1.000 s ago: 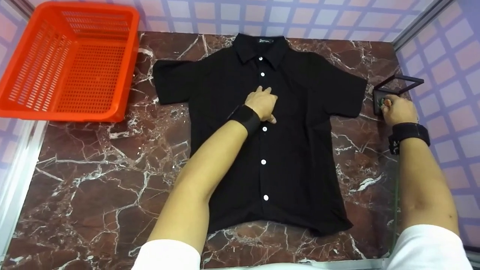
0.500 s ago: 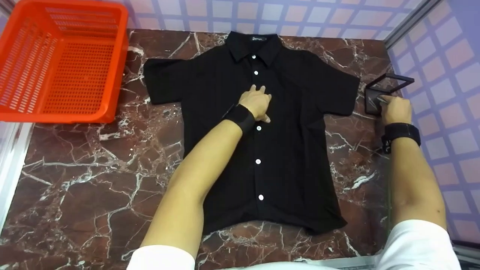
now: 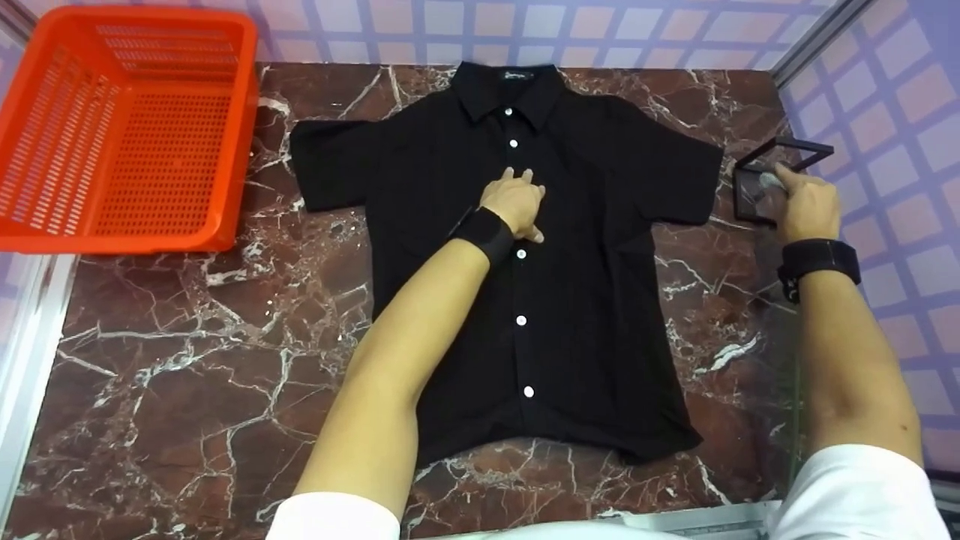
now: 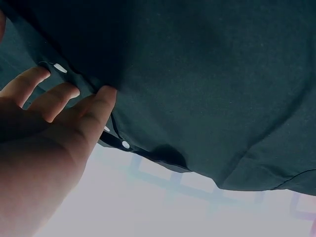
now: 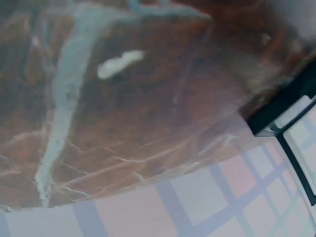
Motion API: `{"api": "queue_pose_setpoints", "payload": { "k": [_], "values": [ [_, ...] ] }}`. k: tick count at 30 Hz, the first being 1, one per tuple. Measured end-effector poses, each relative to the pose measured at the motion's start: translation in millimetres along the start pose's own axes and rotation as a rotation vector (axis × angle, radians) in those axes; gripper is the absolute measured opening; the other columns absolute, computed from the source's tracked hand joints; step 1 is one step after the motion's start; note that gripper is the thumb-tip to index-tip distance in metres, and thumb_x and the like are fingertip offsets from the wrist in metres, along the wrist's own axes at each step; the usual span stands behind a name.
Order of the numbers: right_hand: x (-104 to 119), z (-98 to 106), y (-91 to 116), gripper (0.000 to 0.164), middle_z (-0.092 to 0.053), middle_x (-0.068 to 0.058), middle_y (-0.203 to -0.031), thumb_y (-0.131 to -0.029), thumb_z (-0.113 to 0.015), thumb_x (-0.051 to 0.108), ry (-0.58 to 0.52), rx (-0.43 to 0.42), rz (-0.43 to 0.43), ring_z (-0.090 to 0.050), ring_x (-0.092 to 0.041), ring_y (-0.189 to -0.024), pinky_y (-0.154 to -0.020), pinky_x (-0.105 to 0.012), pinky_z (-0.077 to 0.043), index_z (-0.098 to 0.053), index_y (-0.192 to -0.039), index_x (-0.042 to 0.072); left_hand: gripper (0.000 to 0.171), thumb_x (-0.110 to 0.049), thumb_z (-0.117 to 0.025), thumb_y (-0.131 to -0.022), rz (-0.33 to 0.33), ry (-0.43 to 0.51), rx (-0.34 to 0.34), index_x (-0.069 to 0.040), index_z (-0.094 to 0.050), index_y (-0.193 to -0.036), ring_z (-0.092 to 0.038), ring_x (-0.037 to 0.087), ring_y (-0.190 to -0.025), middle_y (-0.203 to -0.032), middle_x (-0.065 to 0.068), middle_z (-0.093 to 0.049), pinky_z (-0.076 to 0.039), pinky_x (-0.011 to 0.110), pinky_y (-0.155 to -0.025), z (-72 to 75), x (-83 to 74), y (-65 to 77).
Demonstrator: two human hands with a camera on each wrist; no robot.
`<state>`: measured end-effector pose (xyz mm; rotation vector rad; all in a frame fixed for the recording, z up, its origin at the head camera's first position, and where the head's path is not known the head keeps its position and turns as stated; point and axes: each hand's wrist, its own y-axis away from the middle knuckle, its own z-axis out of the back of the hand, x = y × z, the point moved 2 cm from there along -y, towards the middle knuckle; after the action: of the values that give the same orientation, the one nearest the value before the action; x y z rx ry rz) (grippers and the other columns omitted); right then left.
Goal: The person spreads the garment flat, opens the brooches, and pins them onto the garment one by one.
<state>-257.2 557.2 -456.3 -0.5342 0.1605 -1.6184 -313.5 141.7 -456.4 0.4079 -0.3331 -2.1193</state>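
Note:
A black short-sleeved shirt with white buttons lies face up and spread out, collar at the far side. My left hand rests on its chest by the button placket, fingers spread; in the left wrist view the fingertips touch the cloth near the buttons. On the right, a thin black hinged frame stands opened, one half down and one raised. My right hand is beside it, one finger reaching over the lower half, close to a small pale shape. I cannot tell whether that hand pinches anything; its thumb is hidden.
An orange-red slotted basket stands at the back left. Under everything is a dark red marbled tabletop. Checked walls bound the back and the right side, the latter close to my right forearm.
My right hand has moved slightly away from me over the hinged frame; the green and orange item seen at its fingertips a second ago no longer shows. My left hand stays on the shirt.

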Motion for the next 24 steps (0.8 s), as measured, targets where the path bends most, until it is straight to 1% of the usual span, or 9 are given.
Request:
{"api": "queue_pose_setpoints", "payload": {
  "k": [2, 4, 6, 9, 15, 19, 21, 24],
  "values": [
    [5, 1, -1, 0.029, -0.063, -0.029, -0.096, -0.084, -0.064, 0.004, -0.022, -0.029, 0.038, -0.055, -0.052, -0.085, -0.076, -0.059, -0.041, -0.066, -0.113, 0.006, 0.085, -0.048, -0.070, -0.076, 0.008, -0.006, 0.009, -0.018, -0.030, -0.146, -0.012, 0.039, -0.138, -0.153, 0.013, -0.014, -0.021, 0.046, -0.109, 0.1, 2.2, 0.5],
    [10, 2, -2, 0.023, -0.064, -0.029, -0.091, -0.084, -0.065, 0.007, -0.030, -0.045, 0.076, -0.055, -0.051, -0.080, -0.071, -0.059, -0.041, -0.066, -0.106, 0.003, 0.086, -0.049, -0.070, -0.076, 0.014, -0.009, 0.017, -0.018, -0.029, -0.146, -0.012, 0.039, -0.138, -0.153, 0.013, -0.014, -0.020, 0.046, -0.110, 0.0, 3.7, 0.3],
    [14, 4, -2, 0.018, -0.064, -0.028, -0.085, -0.084, -0.066, 0.009, -0.028, -0.046, 0.115, -0.056, -0.049, -0.075, -0.068, -0.058, -0.041, -0.066, -0.100, 0.001, 0.086, -0.049, -0.069, -0.076, 0.019, -0.010, 0.028, -0.018, -0.029, -0.146, -0.011, 0.039, -0.138, -0.153, 0.012, -0.013, -0.019, 0.046, -0.110, -0.2, 4.5, 0.2],
    [21, 9, -5, 0.016, -0.064, -0.027, -0.081, -0.083, -0.067, 0.010, -0.012, -0.038, 0.148, -0.055, -0.047, -0.072, -0.066, -0.057, -0.041, -0.067, -0.096, 0.002, 0.087, -0.049, -0.069, -0.077, 0.021, -0.014, 0.036, -0.018, -0.028, -0.146, -0.011, 0.037, -0.139, -0.153, 0.012, -0.013, -0.017, 0.044, -0.111, 0.2, 4.2, -0.6],
    [38, 18, -11, 0.015, -0.067, -0.020, -0.087, -0.082, -0.068, 0.011, -0.009, -0.013, 0.174, -0.057, -0.042, -0.079, -0.071, -0.054, -0.042, -0.071, -0.096, 0.006, 0.086, -0.049, -0.070, -0.075, 0.024, 0.004, 0.019, -0.020, -0.030, -0.146, -0.012, 0.037, -0.139, -0.153, 0.011, -0.014, -0.020, 0.045, -0.110, 0.9, 0.9, -0.6],
    [56, 19, -15, 0.015, -0.069, -0.017, -0.088, -0.082, -0.069, 0.012, -0.037, 0.011, 0.238, -0.058, -0.039, -0.081, -0.072, -0.050, -0.043, -0.072, -0.095, 0.007, 0.086, -0.049, -0.070, -0.076, 0.023, 0.006, 0.015, -0.020, -0.030, -0.146, -0.012, 0.037, -0.139, -0.153, 0.011, -0.014, -0.020, 0.045, -0.110, 0.7, 0.4, 0.3],
    [66, 18, -16, 0.014, -0.069, -0.017, -0.089, -0.082, -0.068, 0.012, -0.055, 0.028, 0.276, -0.059, -0.038, -0.083, -0.075, -0.048, -0.044, -0.071, -0.095, 0.006, 0.086, -0.049, -0.070, -0.076, 0.022, 0.001, 0.015, -0.020, -0.029, -0.146, -0.012, 0.036, -0.139, -0.153, 0.011, -0.014, -0.019, 0.044, -0.110, 0.9, 0.7, 0.6],
    [81, 15, -16, 0.012, -0.069, -0.017, -0.088, -0.084, -0.067, 0.012, -0.055, 0.053, 0.309, -0.061, -0.038, -0.082, -0.074, -0.049, -0.045, -0.071, -0.094, 0.008, 0.086, -0.050, -0.069, -0.076, 0.018, -0.007, 0.018, -0.020, -0.029, -0.146, -0.011, 0.035, -0.139, -0.153, 0.011, -0.014, -0.018, 0.043, -0.111, 1.3, 1.2, 0.7]
  ]
}}
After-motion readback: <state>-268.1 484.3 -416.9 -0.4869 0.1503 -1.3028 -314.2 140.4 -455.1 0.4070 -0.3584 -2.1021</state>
